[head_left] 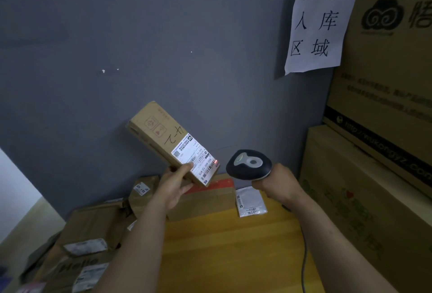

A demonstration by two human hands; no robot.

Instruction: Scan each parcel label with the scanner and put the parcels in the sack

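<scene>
Looking down from the head view, the left hand (174, 187) holds a long brown parcel (161, 136) up in the air. Its fingers and thumb are wrapped round the low end. The right hand (278, 185) grips the scanner (249, 164), with its fingers curled round the handle. The scanner sits just beside the white label (198, 161) and throws a small red dot (216, 161) near the label's edge.

The scan may fail. The dot sits off to one side, and the thumb lies on part of the label, so some bars may be hidden. The parcel is tilted and held by one end only, so it may slip and fall.

Below is a yellow table (233, 246) with a white packet (251, 201) on it. More brown parcels (93, 234) are piled on the left. Big boxes (374, 175) stand close to the right arm and leave it little room. The scanner's cable (304, 257) hangs by the table and may catch. A paper sign (320, 19) hangs on the wall. No sack shows here.
</scene>
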